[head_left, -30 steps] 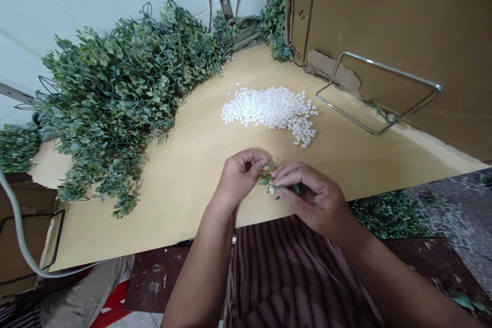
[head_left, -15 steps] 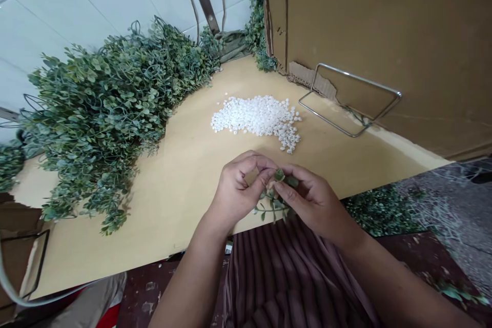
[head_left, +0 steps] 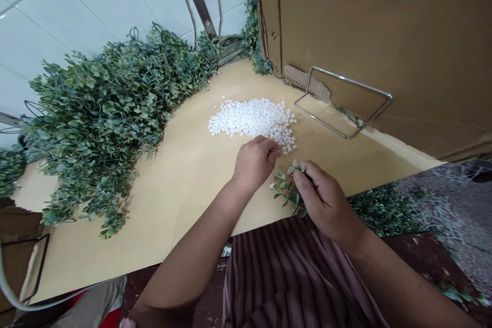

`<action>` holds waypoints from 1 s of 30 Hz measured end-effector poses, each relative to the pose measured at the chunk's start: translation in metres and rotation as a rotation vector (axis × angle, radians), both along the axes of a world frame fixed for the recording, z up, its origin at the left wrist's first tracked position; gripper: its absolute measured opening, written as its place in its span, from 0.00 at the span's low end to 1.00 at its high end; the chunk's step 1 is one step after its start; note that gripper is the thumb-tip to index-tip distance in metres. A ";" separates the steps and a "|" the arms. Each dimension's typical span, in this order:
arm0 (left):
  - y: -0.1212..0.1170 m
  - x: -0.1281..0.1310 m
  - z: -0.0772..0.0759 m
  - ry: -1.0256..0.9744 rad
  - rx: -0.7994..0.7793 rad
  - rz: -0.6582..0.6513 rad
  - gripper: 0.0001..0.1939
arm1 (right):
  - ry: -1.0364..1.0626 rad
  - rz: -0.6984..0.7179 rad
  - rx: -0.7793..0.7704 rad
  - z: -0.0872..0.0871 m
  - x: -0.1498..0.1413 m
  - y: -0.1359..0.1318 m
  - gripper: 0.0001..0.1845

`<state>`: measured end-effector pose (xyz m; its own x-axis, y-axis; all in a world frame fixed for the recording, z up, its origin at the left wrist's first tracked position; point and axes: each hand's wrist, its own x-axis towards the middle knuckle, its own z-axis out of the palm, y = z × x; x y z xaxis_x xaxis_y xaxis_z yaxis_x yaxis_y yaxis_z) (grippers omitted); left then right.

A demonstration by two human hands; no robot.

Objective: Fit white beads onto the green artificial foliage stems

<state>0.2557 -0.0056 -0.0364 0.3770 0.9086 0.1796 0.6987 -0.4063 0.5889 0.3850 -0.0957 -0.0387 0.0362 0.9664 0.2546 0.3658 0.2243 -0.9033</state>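
My right hand pinches an artificial leaf sprig between thumb and forefinger. Its small green leaves hang to the left of the fingers, and one stem end carries a small white piece. At the near right edge of a heap of small white plastic beads is my left hand, its fingertips closed together. Whatever lies between those fingertips is hidden. The two hands are apart, a short gap between the left fingertips and the sprig.
A large pile of artificial greenery covers the left of the tan board. A bent metal wire handle juts from the cardboard box at right. More greenery lies below the board's right edge.
My left hand has let go of the sprig and moved forward to the beads. My right hand keeps the sprig and has shifted slightly right. The view has tilted a little.
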 end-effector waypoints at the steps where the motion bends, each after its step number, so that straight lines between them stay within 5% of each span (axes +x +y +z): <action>1: 0.000 0.001 0.000 0.008 0.010 0.002 0.06 | 0.002 0.004 -0.008 0.000 0.001 0.000 0.12; 4: -0.002 0.000 0.002 -0.168 -0.096 0.046 0.05 | 0.024 0.010 -0.033 0.000 0.002 0.001 0.13; 7: -0.009 -0.006 0.009 -0.556 -0.409 0.108 0.02 | 0.035 0.009 -0.063 0.000 0.000 0.002 0.15; 12: -0.031 -0.019 0.016 -0.926 -0.710 0.159 0.10 | 0.063 0.037 -0.119 -0.001 -0.009 0.005 0.17; 21: -0.048 -0.033 0.006 -1.082 -0.797 0.272 0.14 | 0.065 0.078 -0.038 0.004 -0.023 0.008 0.17; 30: -0.053 -0.037 0.006 -1.108 -0.800 0.247 0.13 | 0.035 0.063 0.052 0.001 -0.032 0.007 0.14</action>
<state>0.2183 -0.0590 -0.0307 0.1976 0.9271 -0.3186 -0.2771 0.3646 0.8890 0.3535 -0.0887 -0.0378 -0.0143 0.9524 0.3045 0.3182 0.2931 -0.9016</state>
